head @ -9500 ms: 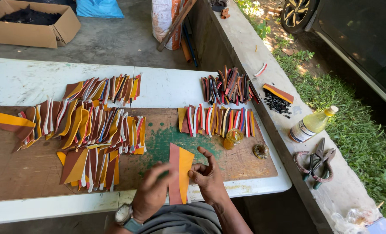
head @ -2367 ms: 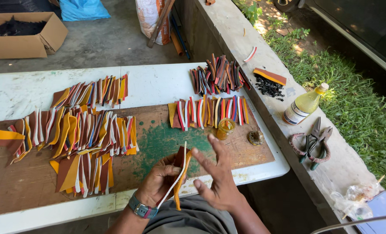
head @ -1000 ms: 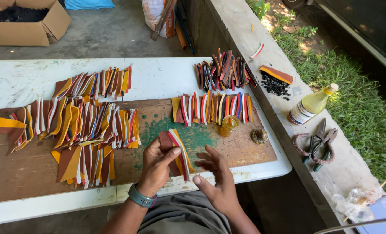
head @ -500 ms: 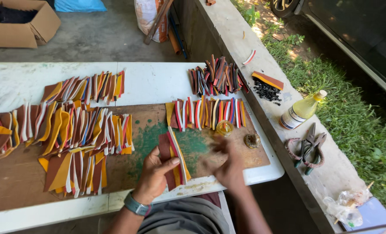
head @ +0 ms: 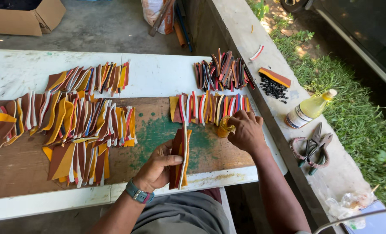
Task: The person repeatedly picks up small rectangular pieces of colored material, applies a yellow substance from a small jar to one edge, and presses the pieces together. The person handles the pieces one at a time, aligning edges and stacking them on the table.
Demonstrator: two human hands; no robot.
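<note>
My left hand (head: 157, 167) grips a stack of brown, yellow and white leather strips (head: 180, 157), held on edge above the front of the brown board (head: 19, 169). My right hand (head: 245, 130) has reached forward to a small amber jar (head: 223, 127) on the board, fingers curled at its mouth; what they hold is hidden. Just beyond the jar lies a row of coloured strips (head: 208, 106). A large spread of the same strips (head: 78, 123) covers the board's left side.
The board lies on a white table (head: 158, 73). A dark strip bundle (head: 222, 71) lies at the table's far edge. On the concrete ledge to the right are black beads (head: 271, 88), a yellow bottle (head: 309, 110) and pliers (head: 314, 147). A cardboard box (head: 26, 17) stands on the floor.
My right hand left the strip stack and moved forward-right to the amber jar. My left hand keeps hold of the stack, now tipped upright on its edge.
</note>
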